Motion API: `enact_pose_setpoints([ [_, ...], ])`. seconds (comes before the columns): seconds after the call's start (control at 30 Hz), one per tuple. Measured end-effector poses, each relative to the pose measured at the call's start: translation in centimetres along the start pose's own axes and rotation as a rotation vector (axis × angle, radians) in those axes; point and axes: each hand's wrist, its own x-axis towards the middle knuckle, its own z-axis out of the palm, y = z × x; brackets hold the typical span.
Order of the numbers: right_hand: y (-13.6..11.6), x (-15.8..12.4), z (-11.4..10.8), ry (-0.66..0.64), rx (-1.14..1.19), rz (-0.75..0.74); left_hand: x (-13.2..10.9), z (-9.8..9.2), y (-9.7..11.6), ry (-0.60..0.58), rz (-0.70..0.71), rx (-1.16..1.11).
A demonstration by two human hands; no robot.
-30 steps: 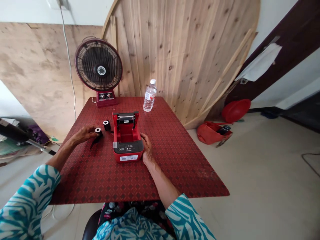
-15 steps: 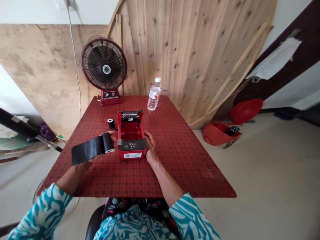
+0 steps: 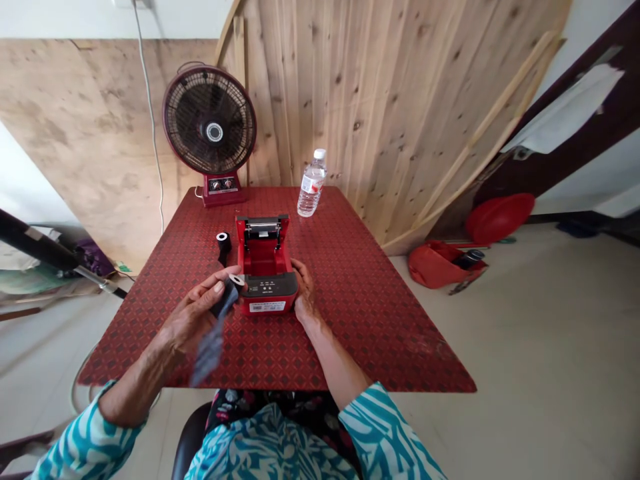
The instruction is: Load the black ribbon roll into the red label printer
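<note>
Left hand: grip closed, thumb and fingers pinching a black ribbon roll, whose white-ringed end shows and whose loose strip, blurred, hangs toward the person. The roll is held at the front left corner of a red printer; whether the two touch cannot be told. Right hand: fingers along the printer's right side; how far this grip closes cannot be told. The printer stands on the patterned table, lid raised. Left of it stands a second ribbon roll; behind are an electric fan and a capped plastic bottle
</note>
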Motion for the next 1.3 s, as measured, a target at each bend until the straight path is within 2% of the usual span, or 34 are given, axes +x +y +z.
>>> enact_pose_setpoints([
  [0.1, 0.0, 0.0, 0.0, 0.005, 0.006, 0.011, -0.8, 0.5, 0.5, 0.024, -0.046, -0.006],
  [0.37, 0.1, 0.0, 0.2, 0.009, 0.021, 0.054, -1.6, 1.3, 0.8, -0.006, -0.011, 0.01],
  [0.7, 0.2, 0.0, -0.1, -0.016, -0.006, 0.014, -2.0, 1.2, 0.7, -0.166, 0.008, 0.011],
  [0.8, 0.2, 0.0, 0.0, -0.016, 0.013, 0.019, -2.2, 1.5, 2.0, -0.24, 0.039, 0.008],
  [0.9, 0.1, 0.0, 0.2, -0.008, 0.022, 0.019, -1.6, 2.0, 3.9, -0.39, 0.052, 0.057],
  [0.97, 0.1, 0.1, 0.2, -0.007, 0.021, 0.012, -0.2, 2.4, 4.9, -0.4, 0.086, 0.206],
  [1.07, 0.1, 0.2, 0.3, -0.013, 0.026, -0.001, 3.3, 2.9, 5.5, -0.285, 0.184, 0.596],
  [1.2, 0.1, 0.2, 0.4, -0.024, 0.013, -0.028, 7.6, 2.9, 5.1, -0.206, 0.345, 1.156],
  [1.3, 0.1, 0.2, 0.4, -0.024, -0.001, -0.05, 9.4, 2.7, 4.3, -0.215, 0.435, 1.394],
])
